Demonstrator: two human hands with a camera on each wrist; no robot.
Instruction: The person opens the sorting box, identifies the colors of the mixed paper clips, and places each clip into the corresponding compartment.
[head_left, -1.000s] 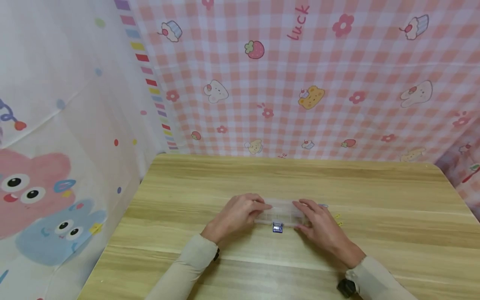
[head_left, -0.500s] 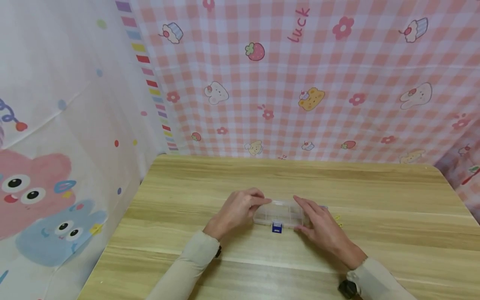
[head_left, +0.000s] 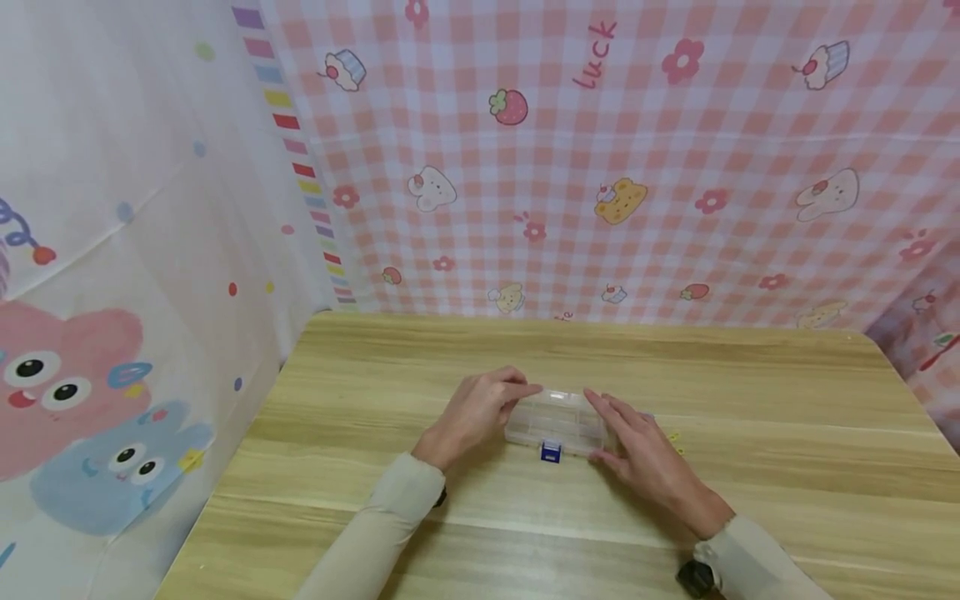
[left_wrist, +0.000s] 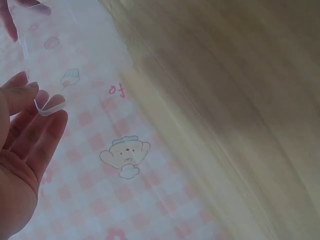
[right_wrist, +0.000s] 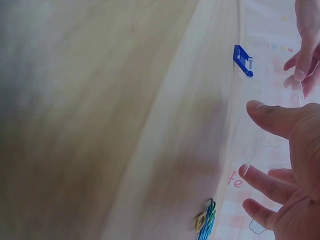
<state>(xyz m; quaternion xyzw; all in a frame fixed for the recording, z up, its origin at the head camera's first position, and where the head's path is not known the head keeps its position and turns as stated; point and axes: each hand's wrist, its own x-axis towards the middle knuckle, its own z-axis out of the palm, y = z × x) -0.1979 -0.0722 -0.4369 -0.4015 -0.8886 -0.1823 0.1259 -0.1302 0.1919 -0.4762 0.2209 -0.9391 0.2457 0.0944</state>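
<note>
A small clear plastic box (head_left: 557,421) with a blue latch (head_left: 551,452) lies on the wooden table (head_left: 750,392), its lid raised a little at the front. My left hand (head_left: 521,400) holds the left end, fingertips on the lid's corner (left_wrist: 49,106). At the right end my right hand (head_left: 606,429) grips the box, thumb at the front and fingers behind. In the right wrist view the latch (right_wrist: 243,60) hangs open, with my right thumb and fingers (right_wrist: 260,180) on either side of the clear edge.
A few coloured paper clips (head_left: 675,437) lie on the table just right of the box, also seen as the paper clips (right_wrist: 205,222). A pink checked cloth (head_left: 600,167) hangs behind the table and a cartoon-print cloth (head_left: 112,333) on the left.
The box's lid has lifted and the latch has swung down. My left hand has risen slightly with the lid, and my right hand has stayed at the right end.
</note>
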